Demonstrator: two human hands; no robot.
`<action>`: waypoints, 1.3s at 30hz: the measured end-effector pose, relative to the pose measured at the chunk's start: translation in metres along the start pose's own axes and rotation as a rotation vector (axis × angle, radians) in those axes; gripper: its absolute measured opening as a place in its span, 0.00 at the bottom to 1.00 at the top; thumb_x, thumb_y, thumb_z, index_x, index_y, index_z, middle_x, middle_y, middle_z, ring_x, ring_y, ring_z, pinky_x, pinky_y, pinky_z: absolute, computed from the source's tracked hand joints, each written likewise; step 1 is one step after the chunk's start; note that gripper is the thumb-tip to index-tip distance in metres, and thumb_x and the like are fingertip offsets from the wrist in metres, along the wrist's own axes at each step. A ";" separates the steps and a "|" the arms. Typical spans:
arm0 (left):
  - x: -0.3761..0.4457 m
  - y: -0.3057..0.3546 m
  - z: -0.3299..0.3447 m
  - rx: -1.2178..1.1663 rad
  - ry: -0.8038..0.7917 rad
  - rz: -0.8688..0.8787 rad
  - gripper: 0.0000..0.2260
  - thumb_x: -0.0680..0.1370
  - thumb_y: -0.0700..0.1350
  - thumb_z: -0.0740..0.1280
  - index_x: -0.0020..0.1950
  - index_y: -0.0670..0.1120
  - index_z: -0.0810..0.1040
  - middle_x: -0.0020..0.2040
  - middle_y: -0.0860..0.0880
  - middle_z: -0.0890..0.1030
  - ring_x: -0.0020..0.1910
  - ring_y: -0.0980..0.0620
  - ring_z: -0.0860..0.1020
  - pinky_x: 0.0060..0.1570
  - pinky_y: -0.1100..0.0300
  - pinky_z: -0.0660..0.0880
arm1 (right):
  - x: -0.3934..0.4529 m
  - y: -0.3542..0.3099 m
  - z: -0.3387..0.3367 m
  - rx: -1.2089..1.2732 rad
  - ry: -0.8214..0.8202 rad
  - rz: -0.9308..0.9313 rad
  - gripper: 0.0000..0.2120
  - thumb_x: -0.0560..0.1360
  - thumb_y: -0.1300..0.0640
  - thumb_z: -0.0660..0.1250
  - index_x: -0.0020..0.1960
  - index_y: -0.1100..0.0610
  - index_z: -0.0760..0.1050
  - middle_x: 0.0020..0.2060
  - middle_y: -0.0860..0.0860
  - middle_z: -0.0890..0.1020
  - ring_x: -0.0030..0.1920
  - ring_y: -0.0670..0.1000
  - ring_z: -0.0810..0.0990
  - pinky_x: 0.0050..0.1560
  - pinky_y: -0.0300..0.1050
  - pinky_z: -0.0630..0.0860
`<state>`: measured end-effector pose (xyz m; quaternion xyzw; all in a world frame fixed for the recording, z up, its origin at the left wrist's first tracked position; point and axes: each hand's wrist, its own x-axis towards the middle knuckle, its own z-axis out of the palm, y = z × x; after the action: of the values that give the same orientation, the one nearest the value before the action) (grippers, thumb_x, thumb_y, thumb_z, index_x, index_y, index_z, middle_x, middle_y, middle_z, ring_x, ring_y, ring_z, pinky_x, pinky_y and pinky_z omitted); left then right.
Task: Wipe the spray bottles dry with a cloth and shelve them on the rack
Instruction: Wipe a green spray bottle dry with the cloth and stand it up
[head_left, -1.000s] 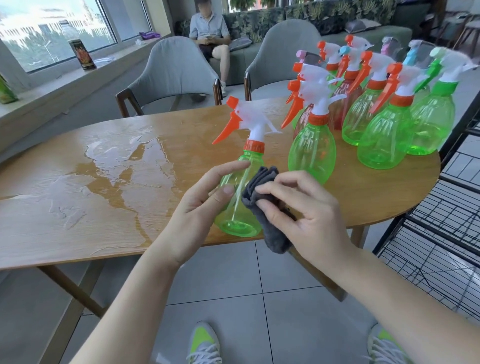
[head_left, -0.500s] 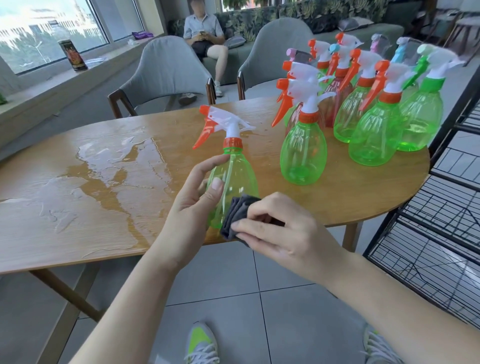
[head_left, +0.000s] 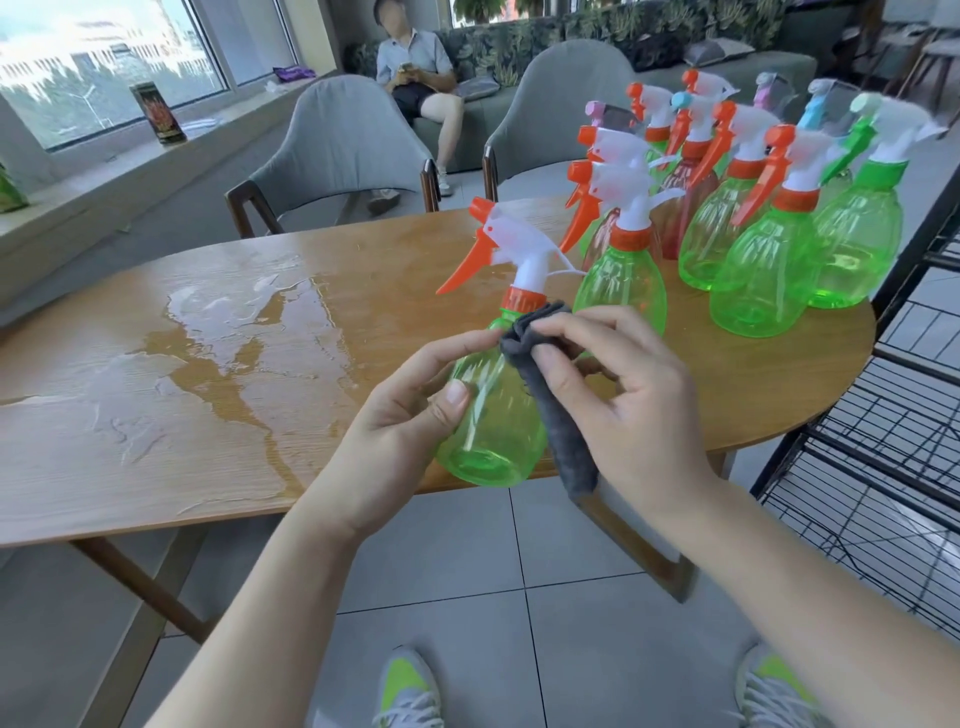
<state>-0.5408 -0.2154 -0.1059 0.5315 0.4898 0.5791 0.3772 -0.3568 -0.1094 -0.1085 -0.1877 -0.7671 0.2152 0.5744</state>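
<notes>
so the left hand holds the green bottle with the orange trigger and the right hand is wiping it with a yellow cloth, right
Not quite: the cloth is dark grey, not yellow, as the head view shows. The rest holds: the left hand holds the green bottle with the orange trigger, and the right hand presses the cloth against it near the neck.

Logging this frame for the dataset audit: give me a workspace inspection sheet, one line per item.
Surface: wooden table, big water puddle on its left part.
Job's things: green spray bottle held at the near edge; grey cloth against its neck and side; cluster of spray bottles standing far right; black wire rack at right.
Clutter: nothing seen on the table.
Grippers: left hand grips the bottle; right hand pinches the cloth.
Cables: nothing seen.
Surroundings: two grey chairs, seated person, windowsill can.
</notes>
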 end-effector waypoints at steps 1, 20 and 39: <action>0.000 0.000 0.000 -0.017 0.002 -0.003 0.17 0.84 0.50 0.67 0.73 0.52 0.78 0.73 0.40 0.78 0.74 0.33 0.74 0.74 0.27 0.65 | 0.000 0.001 0.000 0.011 -0.011 0.010 0.08 0.80 0.62 0.71 0.57 0.61 0.85 0.51 0.53 0.81 0.51 0.46 0.81 0.54 0.39 0.77; 0.006 0.000 0.015 0.039 0.186 -0.016 0.21 0.80 0.58 0.71 0.73 0.60 0.73 0.63 0.36 0.78 0.60 0.31 0.78 0.65 0.30 0.74 | -0.032 0.004 0.001 -0.147 -0.269 -0.472 0.05 0.80 0.63 0.74 0.54 0.61 0.87 0.44 0.56 0.82 0.43 0.58 0.80 0.50 0.44 0.77; -0.002 -0.001 -0.002 0.050 0.020 -0.024 0.19 0.85 0.47 0.63 0.76 0.54 0.75 0.75 0.43 0.77 0.75 0.36 0.73 0.74 0.28 0.66 | -0.012 0.004 0.003 -0.015 -0.057 -0.061 0.07 0.80 0.64 0.72 0.57 0.62 0.85 0.51 0.55 0.81 0.52 0.46 0.81 0.56 0.38 0.75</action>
<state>-0.5429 -0.2177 -0.1075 0.5291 0.5142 0.5673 0.3659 -0.3566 -0.1133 -0.1209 -0.1623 -0.7903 0.1972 0.5570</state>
